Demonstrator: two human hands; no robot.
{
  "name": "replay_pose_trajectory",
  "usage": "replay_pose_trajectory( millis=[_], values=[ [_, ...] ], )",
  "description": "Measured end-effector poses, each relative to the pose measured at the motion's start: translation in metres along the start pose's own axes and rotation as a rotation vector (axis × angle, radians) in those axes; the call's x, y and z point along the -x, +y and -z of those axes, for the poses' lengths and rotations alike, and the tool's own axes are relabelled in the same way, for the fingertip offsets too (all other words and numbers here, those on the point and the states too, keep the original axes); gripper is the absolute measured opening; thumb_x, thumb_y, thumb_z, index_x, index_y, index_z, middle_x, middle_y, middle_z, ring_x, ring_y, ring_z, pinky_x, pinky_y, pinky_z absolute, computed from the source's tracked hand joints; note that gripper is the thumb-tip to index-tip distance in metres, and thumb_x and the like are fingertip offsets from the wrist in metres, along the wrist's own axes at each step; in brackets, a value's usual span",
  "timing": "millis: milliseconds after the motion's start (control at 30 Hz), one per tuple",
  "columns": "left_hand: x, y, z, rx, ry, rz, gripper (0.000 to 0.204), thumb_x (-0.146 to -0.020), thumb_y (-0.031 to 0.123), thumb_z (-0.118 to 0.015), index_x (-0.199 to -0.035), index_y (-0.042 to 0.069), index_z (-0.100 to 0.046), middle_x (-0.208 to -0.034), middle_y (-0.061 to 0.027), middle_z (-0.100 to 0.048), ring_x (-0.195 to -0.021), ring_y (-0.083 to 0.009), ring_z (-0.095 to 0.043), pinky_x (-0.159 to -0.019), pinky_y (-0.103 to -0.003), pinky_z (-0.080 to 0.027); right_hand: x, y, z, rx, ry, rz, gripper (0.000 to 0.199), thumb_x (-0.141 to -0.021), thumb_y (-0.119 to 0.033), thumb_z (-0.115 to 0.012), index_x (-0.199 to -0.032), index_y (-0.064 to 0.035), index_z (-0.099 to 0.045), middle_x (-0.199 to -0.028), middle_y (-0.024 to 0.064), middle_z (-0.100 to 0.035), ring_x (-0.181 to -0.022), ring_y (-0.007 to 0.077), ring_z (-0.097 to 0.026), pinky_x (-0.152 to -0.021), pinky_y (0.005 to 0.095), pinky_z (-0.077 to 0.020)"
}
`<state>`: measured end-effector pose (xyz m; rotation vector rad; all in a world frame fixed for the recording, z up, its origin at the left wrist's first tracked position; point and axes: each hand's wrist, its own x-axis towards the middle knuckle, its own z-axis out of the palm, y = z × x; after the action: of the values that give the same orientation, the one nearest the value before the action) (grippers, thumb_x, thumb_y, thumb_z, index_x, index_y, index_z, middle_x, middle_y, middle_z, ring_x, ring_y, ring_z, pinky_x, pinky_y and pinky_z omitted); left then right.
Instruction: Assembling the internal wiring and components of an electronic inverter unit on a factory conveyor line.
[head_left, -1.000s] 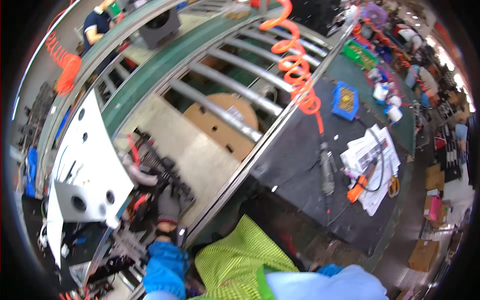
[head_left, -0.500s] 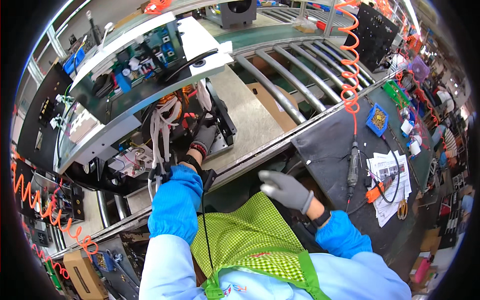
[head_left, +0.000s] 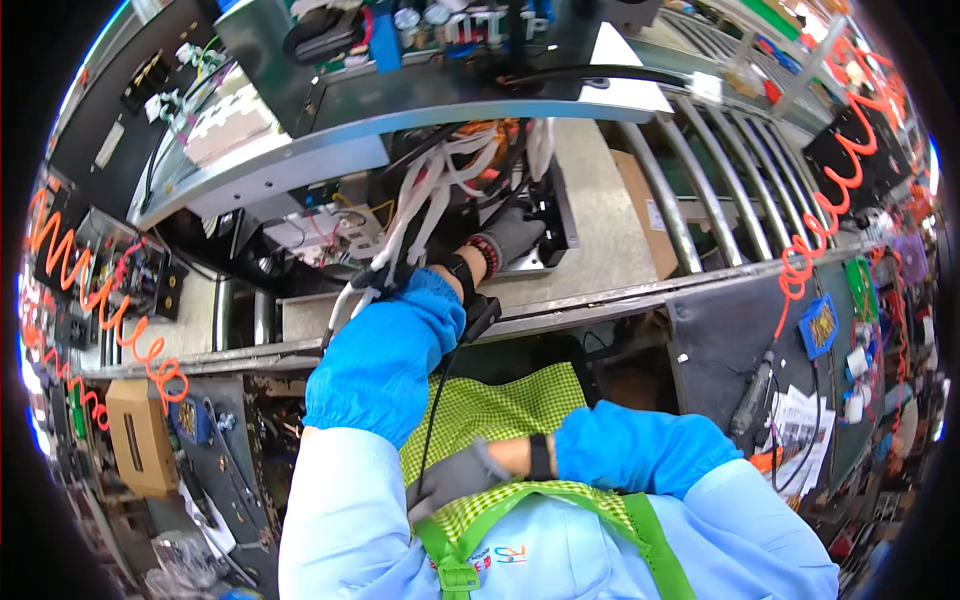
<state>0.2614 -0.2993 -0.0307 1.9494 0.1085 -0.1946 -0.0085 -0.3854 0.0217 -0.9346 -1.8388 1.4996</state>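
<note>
My left hand (head_left: 515, 240), in a grey glove, reaches into the lower part of an opened machine housing (head_left: 350, 150), beside a black metal bracket (head_left: 562, 215). Its fingertips are hidden inside, so what they touch does not show. White sleeved cables (head_left: 425, 200) hang down to the left of that wrist. Bent across my body, my right hand (head_left: 460, 478), also gloved in grey, lies at the green checked apron (head_left: 500, 405). Its fingers are blurred and partly covered by the apron's edge.
Metal conveyor rollers (head_left: 665, 200) run to the right of the housing. On the dark bench at right are an electric screwdriver (head_left: 752, 400), a blue tray of screws (head_left: 818, 325) and paper sheets (head_left: 800, 430). Orange coiled hoses (head_left: 790, 270) hang on both sides. A cardboard box (head_left: 140, 435) stands lower left.
My right hand has moved from beside the bench in to the front of my apron. The view has turned, shifting the housing; my left hand stays inside it.
</note>
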Motion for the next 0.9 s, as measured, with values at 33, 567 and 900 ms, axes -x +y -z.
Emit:
replay_pose_trajectory(
  millis=[33,567,900],
  values=[
    [0.001,-0.001,-0.002,0.056,-0.010,-0.006,0.030,-0.091,0.023,-0.063,-0.110,-0.001,-0.065,-0.087,-0.0083,-0.068,-0.071,-0.0152,-0.062,-0.066,-0.032,-0.050,-0.015,0.004,0.000,0.171,-0.092,0.100,0.058,-0.101,-0.039,-0.054,-0.147,-0.0040,-0.048,-0.133,0.0234,-0.061,-0.123,0.0383,-0.060,-0.103,0.0436,-0.0498],
    [-0.030,-0.037,-0.027,-0.112,0.343,0.186,0.030,-0.104,0.030,-0.051,-0.111,0.004,-0.064,-0.091,-0.0125,-0.070,-0.081,-0.0202,-0.069,-0.067,-0.031,-0.053,0.067,-0.018,0.056,-0.739,0.047,-0.303,0.040,-0.104,-0.043,-0.056,-0.105,-0.0047,-0.066,-0.083,0.0041,-0.068,-0.068,0.0134,-0.062,-0.069,0.0321,-0.0548],
    [-0.020,-0.014,-0.011,0.197,0.073,0.063,0.026,-0.101,0.028,-0.055,-0.100,0.006,-0.070,-0.079,-0.0058,-0.069,-0.065,-0.0144,-0.063,-0.058,-0.029,-0.049,0.254,-0.037,0.182,0.638,1.569,-0.669,0.058,-0.085,-0.049,-0.075,-0.115,0.0002,-0.069,-0.102,0.0225,-0.073,-0.098,0.0348,-0.071,-0.085,0.0416,-0.0546]
  ],
)
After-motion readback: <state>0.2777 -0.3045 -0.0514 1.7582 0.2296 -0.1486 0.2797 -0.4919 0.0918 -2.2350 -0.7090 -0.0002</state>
